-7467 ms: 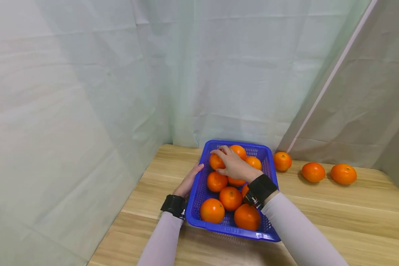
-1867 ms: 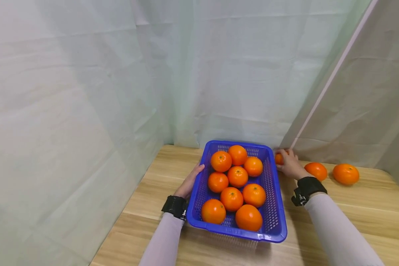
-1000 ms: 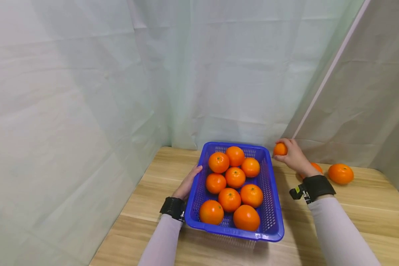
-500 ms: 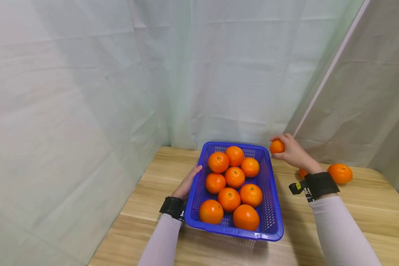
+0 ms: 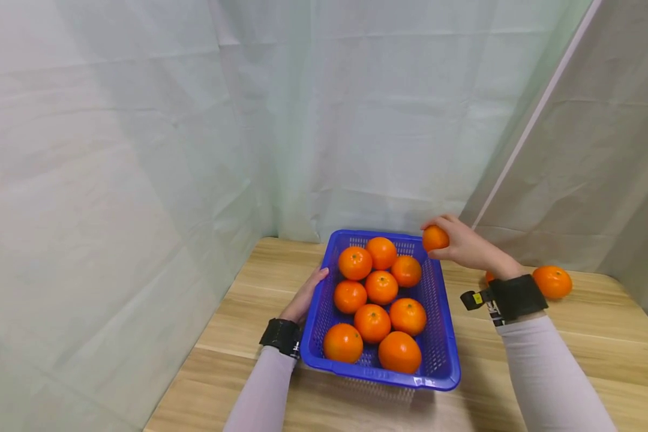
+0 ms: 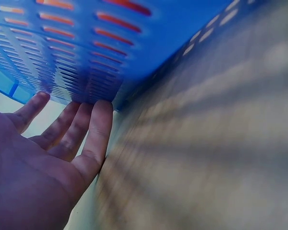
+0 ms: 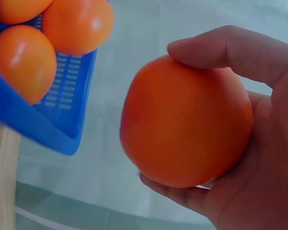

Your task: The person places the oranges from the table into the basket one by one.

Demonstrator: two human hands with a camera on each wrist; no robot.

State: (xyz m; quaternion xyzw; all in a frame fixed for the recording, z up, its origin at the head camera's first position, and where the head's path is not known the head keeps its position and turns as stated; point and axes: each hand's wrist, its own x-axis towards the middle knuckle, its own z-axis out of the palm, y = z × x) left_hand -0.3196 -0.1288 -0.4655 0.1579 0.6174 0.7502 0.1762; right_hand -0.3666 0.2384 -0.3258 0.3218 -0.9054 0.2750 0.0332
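A blue slotted plastic basket [image 5: 443, 342] stands on the wooden table with several oranges inside, one of them an orange [image 5: 372, 324] near the middle. My right hand [image 5: 467, 243] grips another orange [image 5: 435, 238] above the basket's far right corner. In the right wrist view, thumb and fingers wrap around that orange [image 7: 185, 122], apart from the basket. At the basket's left side my left hand [image 5: 305, 297] rests against the wall. Its straight fingertips touch the slotted side [image 6: 81, 72] in the left wrist view.
To the right on the table [image 5: 588, 348] lies an orange [image 5: 552, 282], and beside it a second orange [image 5: 489, 277] mostly hidden behind my right wrist. Pale curtains [image 5: 378, 120] hang behind and to the left of the table.
My right hand left the basket, took the orange from the table just right of it, lifted it, and carried it left over the basket's corner. The left hand has stayed in place.
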